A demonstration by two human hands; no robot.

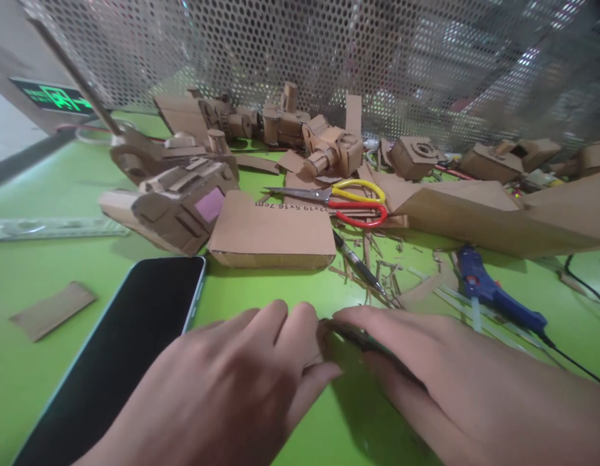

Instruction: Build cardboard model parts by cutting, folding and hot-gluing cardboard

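Note:
My left hand [251,369] is closed, fingers curled and thumb pressed in, on a small brown piece [323,333] that looks like cardboard and is mostly hidden. Between the thumb and fingers of my right hand [440,369] lies a thin dark tool [360,338]; my grip covers much of it, so its kind is unclear. The tool's tip meets the brown piece at my left fingertips. Just beyond both hands sits a cardboard box [275,233] with printed figures. A black pen [360,263] lies right of the box, among cardboard scraps [389,275].
Left of my hands lies a phone [149,310]. Scissors [329,194] with yellow and red handles rest behind the box. A blue glue gun [498,294] with its cord is at right. Cardboard models [333,149] line the back, before a perforated metal screen [261,45].

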